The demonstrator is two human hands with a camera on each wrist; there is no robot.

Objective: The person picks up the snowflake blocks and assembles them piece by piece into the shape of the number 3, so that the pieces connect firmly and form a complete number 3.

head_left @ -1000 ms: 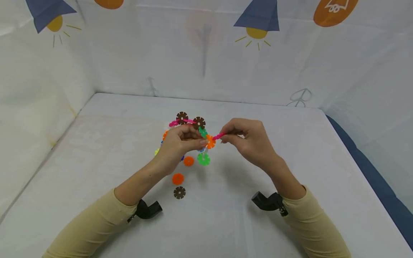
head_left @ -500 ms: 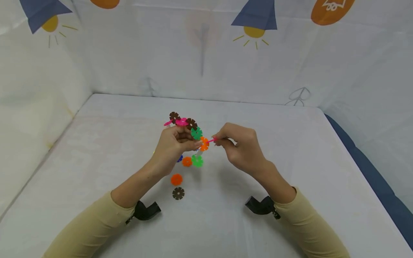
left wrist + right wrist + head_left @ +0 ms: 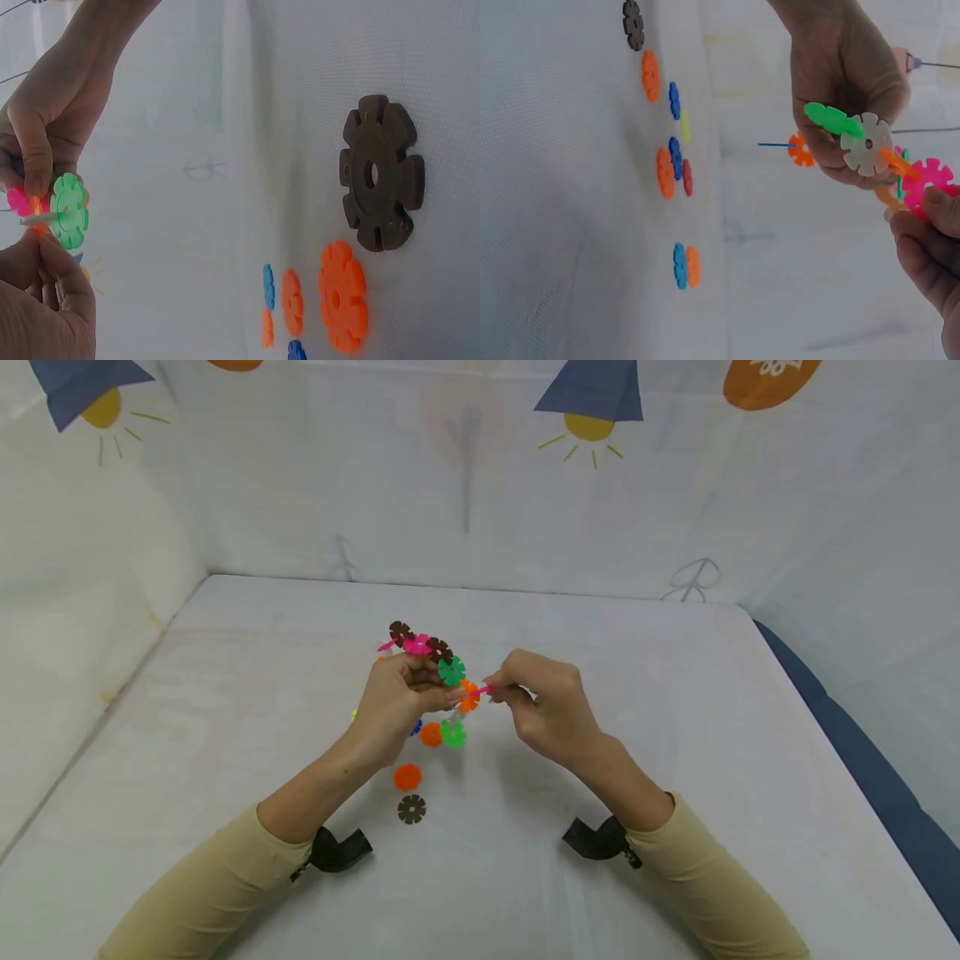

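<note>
My left hand (image 3: 393, 702) grips a chain of notched, flower-shaped plastic discs, raised above the table. Along its upper side run a brown disc (image 3: 401, 632), a pink disc (image 3: 417, 644), another brown one and a green disc (image 3: 452, 671). The thumb and fingers pinch by an orange disc (image 3: 470, 695). Between thumb and forefinger my right hand (image 3: 547, 702) pinches a second pink disc (image 3: 928, 180), seen nearly edge-on from the head, its rim in line with the orange disc's edge. A whitish disc (image 3: 868, 144) and a light green disc (image 3: 832, 120) hang below. Part of the chain is hidden behind the left hand.
Loose discs lie on the white table (image 3: 675, 877): a brown disc (image 3: 412, 809) nearest, an orange disc (image 3: 407, 777) and another orange one beyond. Several more, among them a light blue disc (image 3: 680, 265), show in the right wrist view. Fabric walls surround the table's back and sides.
My right hand has moved left and slightly down, bringing the pink disc up against the orange one. The left hand has shifted a little left, turning the chain so its green disc faces the head camera.
</note>
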